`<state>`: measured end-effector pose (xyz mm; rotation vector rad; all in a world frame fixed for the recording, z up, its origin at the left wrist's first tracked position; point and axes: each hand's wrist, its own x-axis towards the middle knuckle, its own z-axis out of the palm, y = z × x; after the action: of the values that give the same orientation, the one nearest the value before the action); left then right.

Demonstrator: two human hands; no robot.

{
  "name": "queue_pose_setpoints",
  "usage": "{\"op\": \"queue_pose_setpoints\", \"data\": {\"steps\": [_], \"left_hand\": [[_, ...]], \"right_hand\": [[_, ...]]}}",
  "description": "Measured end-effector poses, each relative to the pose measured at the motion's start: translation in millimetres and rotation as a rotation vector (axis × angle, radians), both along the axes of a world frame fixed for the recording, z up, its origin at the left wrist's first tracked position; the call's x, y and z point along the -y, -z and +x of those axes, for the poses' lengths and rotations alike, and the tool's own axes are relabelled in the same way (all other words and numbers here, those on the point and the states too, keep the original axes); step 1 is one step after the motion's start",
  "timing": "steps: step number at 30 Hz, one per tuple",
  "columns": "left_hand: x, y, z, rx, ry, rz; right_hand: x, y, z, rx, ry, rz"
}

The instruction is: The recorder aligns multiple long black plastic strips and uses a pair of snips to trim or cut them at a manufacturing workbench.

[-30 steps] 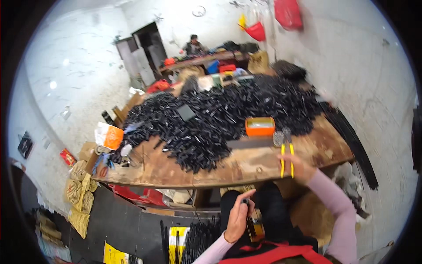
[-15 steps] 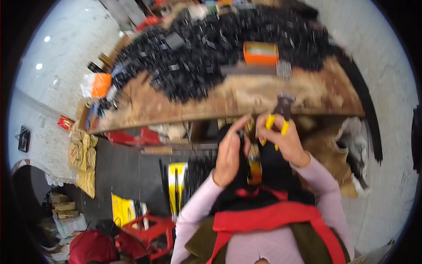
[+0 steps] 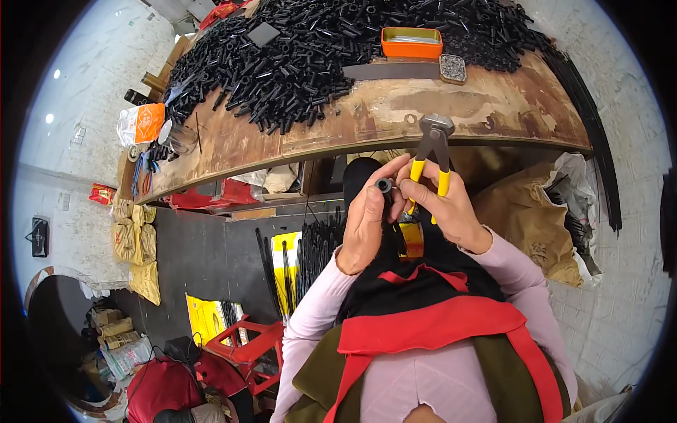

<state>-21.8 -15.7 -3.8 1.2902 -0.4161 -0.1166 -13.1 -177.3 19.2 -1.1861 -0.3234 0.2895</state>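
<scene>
My left hand (image 3: 362,229) is closed on a black tube (image 3: 383,186), its round hollow end pointing up past the thumb. My right hand (image 3: 457,211) grips end-cutting pincers (image 3: 435,135) with yellow handles, their dark metal jaws up over the table's front edge. The fingertips of both hands meet close to the tube, in front of the wooden table (image 3: 493,106). Across the tabletop spreads a large heap of short black tubes (image 3: 296,77). What my right fingertips do behind the tube is partly hidden.
An orange tin (image 3: 412,48) stands by the heap, with a small metal tin (image 3: 453,69) and a flat grey bar (image 3: 391,71) near it. Long black strips (image 3: 321,247) lie on the left floor near a red stool (image 3: 247,345). A brown sack (image 3: 529,225) is at right.
The view has shifted, so the table appears higher. Now the tube's open end shows in my left hand. The pincers stay in my right hand, jaws upward.
</scene>
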Motion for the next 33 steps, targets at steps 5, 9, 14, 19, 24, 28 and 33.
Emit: {"op": "queue_pose_setpoints", "data": {"steps": [5,9,14,19,24,28,33], "left_hand": [[-1,1,4,0.017,-0.003,0.033],[0,-2,6,0.009,0.013,0.026],[-1,-2,5,-0.001,-0.014,0.007],[-1,-5,3,-0.013,0.011,0.046],[-6,3,14,-0.076,0.115,-0.095],[-14,6,22,-0.017,0.137,-0.124],[-8,4,25,0.018,0.083,0.072]], "right_hand": [[-1,-3,4,0.007,0.004,-0.018],[0,-3,6,0.017,0.003,-0.003],[-6,0,3,0.049,0.033,0.039],[-11,15,5,0.300,0.241,-0.088],[5,7,20,0.607,0.284,-0.417],[32,-38,8,0.175,-0.029,-0.593],[62,-37,-12,0.051,-0.216,-0.854]]}}
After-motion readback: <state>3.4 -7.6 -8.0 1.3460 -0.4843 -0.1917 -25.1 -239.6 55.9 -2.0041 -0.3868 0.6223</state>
